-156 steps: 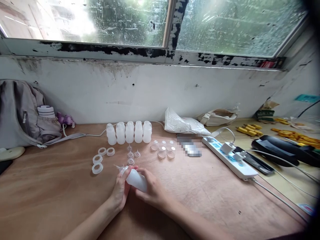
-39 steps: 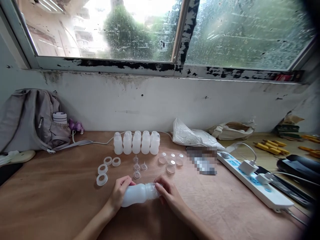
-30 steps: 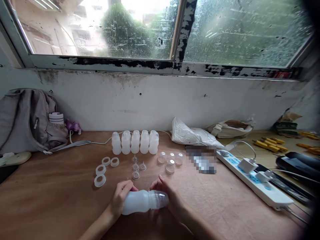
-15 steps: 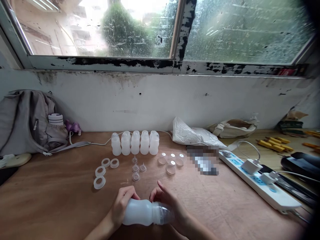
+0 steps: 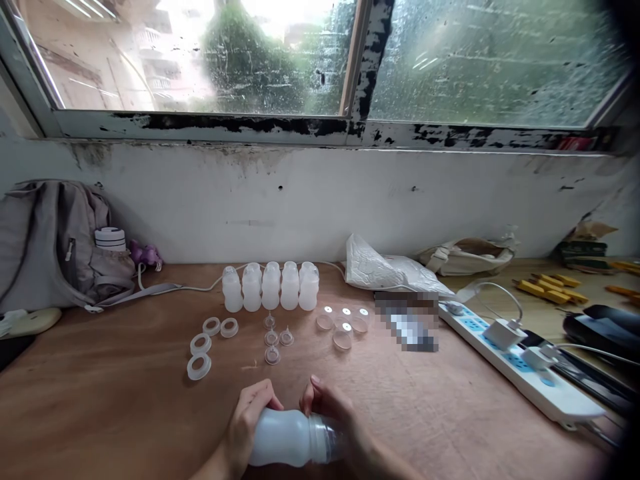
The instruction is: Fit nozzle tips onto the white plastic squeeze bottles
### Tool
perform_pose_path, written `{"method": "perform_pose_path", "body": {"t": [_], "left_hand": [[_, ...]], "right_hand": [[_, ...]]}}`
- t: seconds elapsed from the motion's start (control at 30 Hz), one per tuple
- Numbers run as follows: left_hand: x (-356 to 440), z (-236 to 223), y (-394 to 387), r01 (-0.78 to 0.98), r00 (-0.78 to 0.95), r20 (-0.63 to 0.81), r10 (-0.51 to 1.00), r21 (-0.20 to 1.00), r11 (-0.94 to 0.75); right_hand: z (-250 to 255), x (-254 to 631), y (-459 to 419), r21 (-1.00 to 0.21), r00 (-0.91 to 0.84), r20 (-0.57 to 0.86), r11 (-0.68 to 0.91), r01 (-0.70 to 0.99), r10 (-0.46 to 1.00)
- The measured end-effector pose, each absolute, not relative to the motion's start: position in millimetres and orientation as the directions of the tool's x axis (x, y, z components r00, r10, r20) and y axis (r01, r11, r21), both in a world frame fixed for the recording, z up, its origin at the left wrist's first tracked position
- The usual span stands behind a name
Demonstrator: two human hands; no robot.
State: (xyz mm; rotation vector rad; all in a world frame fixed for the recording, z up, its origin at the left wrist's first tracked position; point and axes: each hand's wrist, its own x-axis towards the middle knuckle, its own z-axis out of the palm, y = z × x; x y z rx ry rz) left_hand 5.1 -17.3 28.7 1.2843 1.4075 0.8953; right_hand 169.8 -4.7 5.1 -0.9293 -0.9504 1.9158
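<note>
A frosted baby bottle (image 5: pixel 284 439) lies on its side in front of me, its clear cap (image 5: pixel 331 441) toward the right. My left hand (image 5: pixel 249 417) is closed around the base end. At the cap end, my right hand (image 5: pixel 343 417) grips with curled fingers; its palm covers part of the cap. Ahead stand several capped bottles (image 5: pixel 271 288) in a row. Several ring collars (image 5: pixel 199 366) lie at the left. In the middle are several clear nipples (image 5: pixel 272 355), and several clear caps (image 5: pixel 343 339) sit right of them.
A white power strip (image 5: pixel 520 367) with plugged-in chargers runs along the right. A grey backpack (image 5: pixel 55 247) stands at the left against the wall. At the back lie a white plastic bag (image 5: pixel 375 267) and a beige pouch (image 5: pixel 465 257); a blurred-out item (image 5: pixel 407 323) is in front.
Both hands and the bottle have shifted slightly toward me and to the right. My right thumb has dropped closer to the curled fingers.
</note>
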Motion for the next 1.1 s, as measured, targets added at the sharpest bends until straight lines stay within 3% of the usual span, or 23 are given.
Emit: {"method": "perform_pose_path", "body": {"t": [0.27, 0.67, 0.97, 1.1], "left_hand": [[8, 28, -22, 0.179, 0.085, -0.193, 0.978, 0.968, 0.175], [7, 16, -16, 0.144, 0.138, 0.029, 0.99, 0.988, -0.049], [6, 16, 1, 0.03, 0.067, -0.001, 0.998, 1.0, -0.001], [2, 12, 0, -0.104, -0.014, -0.025, 1.0, 0.994, 0.023]], "right_hand": [[4, 171, -9, -0.894, -0.366, -0.275, -0.376, -0.242, 0.889], [10, 172, 1, -0.956, -0.31, -0.214, -0.264, -0.128, 0.926], [4, 171, 22, -0.869, -0.209, -0.159, -0.238, -0.434, 0.965], [4, 175, 22, -0.872, -0.173, -0.096, -0.167, -0.459, 0.98]]}}
